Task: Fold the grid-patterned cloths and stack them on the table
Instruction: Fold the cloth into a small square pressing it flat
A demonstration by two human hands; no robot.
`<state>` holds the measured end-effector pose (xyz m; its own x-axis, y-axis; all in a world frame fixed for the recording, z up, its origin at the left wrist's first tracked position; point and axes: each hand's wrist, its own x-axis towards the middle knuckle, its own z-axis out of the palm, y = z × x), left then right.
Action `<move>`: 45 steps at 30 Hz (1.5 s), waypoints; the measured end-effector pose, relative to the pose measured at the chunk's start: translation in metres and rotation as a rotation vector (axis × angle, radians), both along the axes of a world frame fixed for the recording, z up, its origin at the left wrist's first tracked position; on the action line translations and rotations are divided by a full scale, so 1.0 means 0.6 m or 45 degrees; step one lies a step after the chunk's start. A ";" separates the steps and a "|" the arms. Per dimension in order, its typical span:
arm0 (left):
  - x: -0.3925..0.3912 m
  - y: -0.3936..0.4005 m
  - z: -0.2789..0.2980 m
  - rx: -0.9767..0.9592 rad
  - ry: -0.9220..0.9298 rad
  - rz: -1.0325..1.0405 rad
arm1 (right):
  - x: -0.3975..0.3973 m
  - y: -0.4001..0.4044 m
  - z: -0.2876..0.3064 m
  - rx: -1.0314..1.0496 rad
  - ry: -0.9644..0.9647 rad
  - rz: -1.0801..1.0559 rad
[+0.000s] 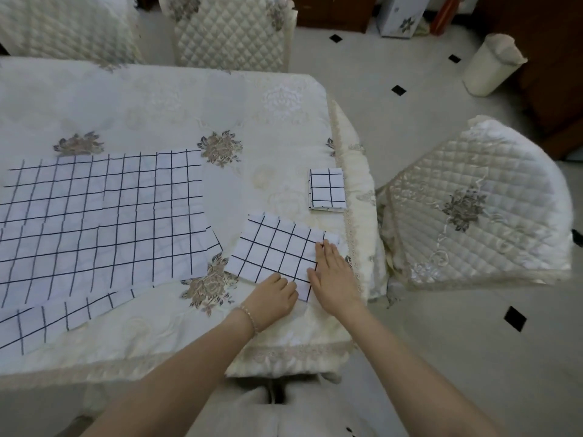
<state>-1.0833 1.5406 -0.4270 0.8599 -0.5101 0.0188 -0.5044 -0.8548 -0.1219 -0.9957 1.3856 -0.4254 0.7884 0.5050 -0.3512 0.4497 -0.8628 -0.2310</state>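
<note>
cream table bears unfolded cloths, folded stack; both hands press flat, spread, on half-folded cloth.

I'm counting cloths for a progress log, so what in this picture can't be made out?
- Unfolded cloths: they overlap and run off the head view's left edge, so their number is unclear.
- Small folded cloth: only its top face shows, so whether it is one cloth or several is hidden.
- Half-folded cloth: its near corner lies under the left hand and right hand.
- Table: its far-left part is blurred.
</note>
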 end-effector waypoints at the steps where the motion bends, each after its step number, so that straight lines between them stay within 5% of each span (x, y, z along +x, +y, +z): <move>1: -0.001 0.000 0.002 0.006 -0.013 -0.005 | 0.003 -0.009 0.005 0.002 -0.024 0.049; 10: -0.030 0.009 0.005 -0.250 -0.020 0.324 | -0.018 -0.054 0.020 0.306 -0.120 0.647; 15: -0.050 0.024 0.028 -0.617 -0.082 0.481 | -0.004 -0.056 -0.006 0.506 -0.334 0.483; 23: -0.095 0.027 0.038 -0.612 -0.005 0.626 | -0.033 -0.033 0.013 0.570 -0.738 0.566; 38: -0.102 0.015 0.048 -0.819 -0.072 0.713 | -0.070 -0.063 0.027 0.604 -0.659 0.648; 45: -0.137 0.052 0.026 -1.061 0.064 0.970 | -0.042 -0.072 0.020 0.673 -0.151 0.345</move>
<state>-1.1658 1.5720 -0.4116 0.9509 0.3026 0.0646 0.1945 -0.7471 0.6356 -1.0211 1.3425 -0.4133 0.6260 0.7752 0.0846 0.6861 -0.4959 -0.5323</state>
